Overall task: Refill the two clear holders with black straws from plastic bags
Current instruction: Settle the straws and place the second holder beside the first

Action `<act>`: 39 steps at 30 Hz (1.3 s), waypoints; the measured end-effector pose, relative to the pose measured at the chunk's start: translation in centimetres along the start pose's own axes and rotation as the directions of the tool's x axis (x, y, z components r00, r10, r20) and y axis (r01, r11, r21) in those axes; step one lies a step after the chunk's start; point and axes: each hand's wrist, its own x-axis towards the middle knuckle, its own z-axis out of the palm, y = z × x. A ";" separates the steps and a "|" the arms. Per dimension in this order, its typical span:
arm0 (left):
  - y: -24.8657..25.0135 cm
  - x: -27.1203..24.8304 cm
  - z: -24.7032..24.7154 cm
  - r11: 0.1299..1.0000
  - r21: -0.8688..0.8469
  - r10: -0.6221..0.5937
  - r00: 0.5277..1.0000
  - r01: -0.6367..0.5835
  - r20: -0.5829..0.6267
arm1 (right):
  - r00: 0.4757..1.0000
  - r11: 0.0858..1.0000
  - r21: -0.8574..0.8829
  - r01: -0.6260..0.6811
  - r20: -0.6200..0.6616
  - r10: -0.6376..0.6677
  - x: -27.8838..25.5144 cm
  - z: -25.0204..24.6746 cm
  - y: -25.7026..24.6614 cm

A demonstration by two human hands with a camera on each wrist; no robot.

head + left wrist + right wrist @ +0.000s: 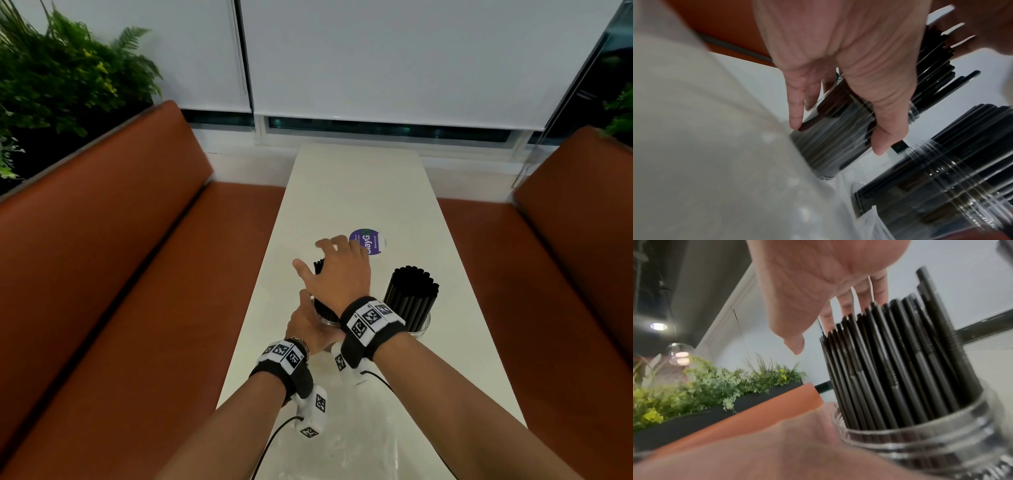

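Two clear holders stand on the white table. My left hand grips the left holder round its side, thumb and fingers wrapped on the glass. My right hand lies flat over that holder's black straws, its straight fingers touching the straw tops. The straws stand at uneven heights, and a few poke up higher. The right holder is packed with black straws and stands untouched beside my right wrist, near in the left wrist view.
A clear plastic bag lies on the table's near end under my forearms. A round purple sticker sits just beyond the hands. Orange benches flank the table on both sides. Green plants stand behind the left bench.
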 end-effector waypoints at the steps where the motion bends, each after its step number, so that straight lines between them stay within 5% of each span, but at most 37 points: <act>1: -0.2 0.1 0.0 1.000 -0.012 -0.001 1.000 0.001 0.016 | 0.999 0.999 0.045 -0.023 -0.032 0.024 -0.5 -0.3 0.2; 6: -0.7 0.4 -0.1 0.996 -0.093 0.014 0.997 -0.007 0.078 | 0.982 0.959 0.222 -0.179 -0.027 0.189 -2.8 -0.9 1.4; 11: -0.7 0.2 0.1 0.997 -0.077 0.025 0.998 -0.021 0.055 | 0.973 0.915 0.331 -0.230 0.070 0.220 -2.9 0.4 2.2; 39: -0.9 0.5 0.4 0.998 -0.055 0.019 0.999 -0.017 0.037 | 0.995 0.946 0.314 -0.080 0.076 0.059 -0.8 2.1 2.8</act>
